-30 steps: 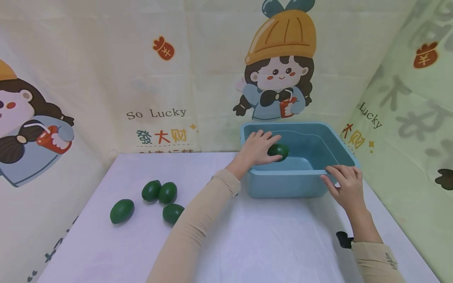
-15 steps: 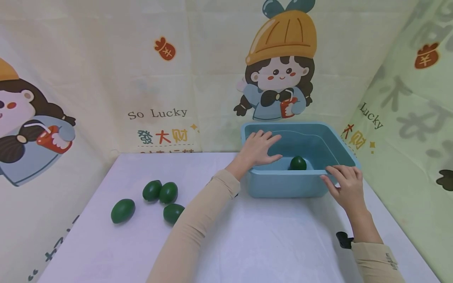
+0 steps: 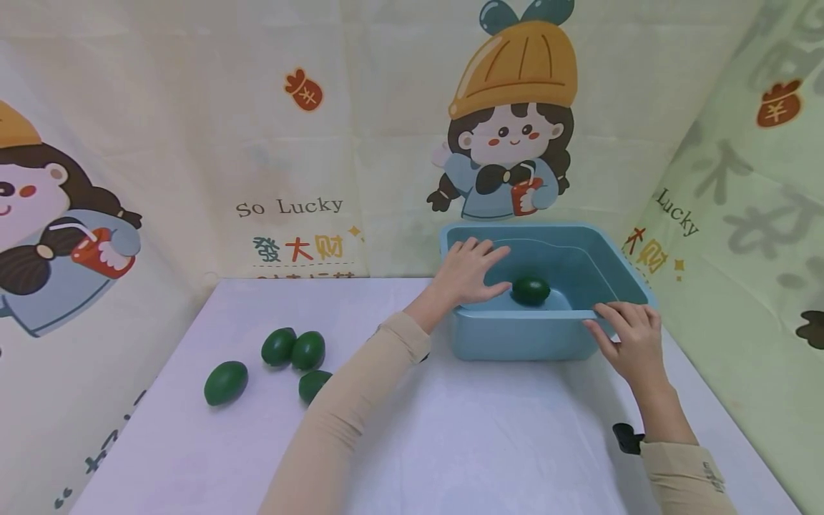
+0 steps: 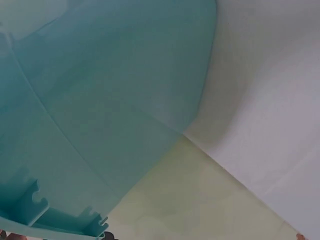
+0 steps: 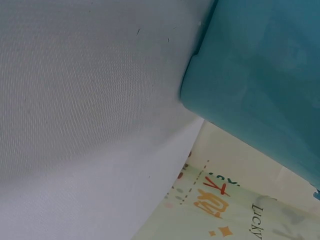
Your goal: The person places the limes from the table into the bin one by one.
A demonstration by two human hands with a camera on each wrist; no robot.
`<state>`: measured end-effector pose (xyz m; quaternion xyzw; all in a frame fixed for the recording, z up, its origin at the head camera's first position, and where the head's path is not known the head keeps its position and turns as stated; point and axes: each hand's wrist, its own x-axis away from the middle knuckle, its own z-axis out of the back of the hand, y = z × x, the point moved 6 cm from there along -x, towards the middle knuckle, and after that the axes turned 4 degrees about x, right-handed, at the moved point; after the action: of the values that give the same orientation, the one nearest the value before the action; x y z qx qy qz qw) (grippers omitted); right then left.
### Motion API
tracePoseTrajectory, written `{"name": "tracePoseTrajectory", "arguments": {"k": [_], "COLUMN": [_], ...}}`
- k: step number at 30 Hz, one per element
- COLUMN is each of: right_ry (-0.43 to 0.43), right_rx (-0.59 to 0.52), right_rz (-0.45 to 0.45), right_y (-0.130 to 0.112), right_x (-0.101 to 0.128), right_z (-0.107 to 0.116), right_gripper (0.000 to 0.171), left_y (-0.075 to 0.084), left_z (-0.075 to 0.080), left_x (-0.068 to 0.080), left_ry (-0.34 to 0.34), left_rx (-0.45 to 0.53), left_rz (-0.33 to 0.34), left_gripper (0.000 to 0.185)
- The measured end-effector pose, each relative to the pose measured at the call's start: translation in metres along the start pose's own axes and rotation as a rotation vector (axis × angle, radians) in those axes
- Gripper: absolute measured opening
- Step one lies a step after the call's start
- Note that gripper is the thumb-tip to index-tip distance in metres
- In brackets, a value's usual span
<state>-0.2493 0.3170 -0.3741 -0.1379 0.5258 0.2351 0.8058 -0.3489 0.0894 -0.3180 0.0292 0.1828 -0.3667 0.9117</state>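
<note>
A blue plastic basin point(image 3: 521, 336) stands at the back right of the white table. One dark green oval fruit, lime-like, point(image 3: 531, 291) lies on its side inside. Over the basin's left end is my left hand point(image 3: 466, 275), fingers spread and apart from the fruit. My right hand point(image 3: 631, 336) holds the front right rim, with fingers over the edge and thumb outside. In the left wrist view, the basin wall point(image 4: 115, 110) fills the left side; neither hand's grip shows there. The right wrist view has the basin's outer corner point(image 5: 250, 80).
Several matching green fruits lie on the table's left: one alone point(image 3: 226, 383), two touching point(image 3: 279, 347), and another point(image 3: 313, 386) partly behind my left sleeve point(image 3: 347, 415). Printed cloth point(image 3: 386, 107) hangs behind and at both sides of the table.
The green fruit has left my left hand and rolled right on the basin floor, then slightly back left. My left forearm has shifted slightly left. The right hand keeps its place on the rim.
</note>
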Motion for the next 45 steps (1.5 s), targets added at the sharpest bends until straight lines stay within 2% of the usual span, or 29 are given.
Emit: {"name": "tracePoseTrajectory", "arguments": {"k": [6, 13, 24, 34, 45], "right_ry": [0.011, 0.003, 0.001, -0.007, 0.005], "right_rx": [0.0, 0.001, 0.002, 0.009, 0.012], "right_rz": [0.004, -0.005, -0.005, -0.016, -0.007], "right_y": [-0.001, -0.001, 0.0, 0.001, -0.001], "right_x": [0.001, 0.001, 0.002, 0.002, 0.0], "right_z": [0.0, 0.001, 0.0, 0.0, 0.001], "right_gripper": [0.048, 0.048, 0.048, 0.049, 0.048], "left_y": [0.0, -0.001, -0.002, -0.005, -0.007], "left_z": [0.004, 0.009, 0.017, 0.026, 0.032], "left_x": [0.006, 0.013, 0.031, 0.046, 0.068], "left_ry": [0.016, 0.085, 0.122, 0.137, 0.235], "left_rx": [0.003, 0.003, 0.031, 0.08, 0.091], "left_rz": [-0.012, -0.046, -0.089, -0.067, -0.084], "left_gripper": [0.06, 0.059, 0.057, 0.055, 0.051]}}
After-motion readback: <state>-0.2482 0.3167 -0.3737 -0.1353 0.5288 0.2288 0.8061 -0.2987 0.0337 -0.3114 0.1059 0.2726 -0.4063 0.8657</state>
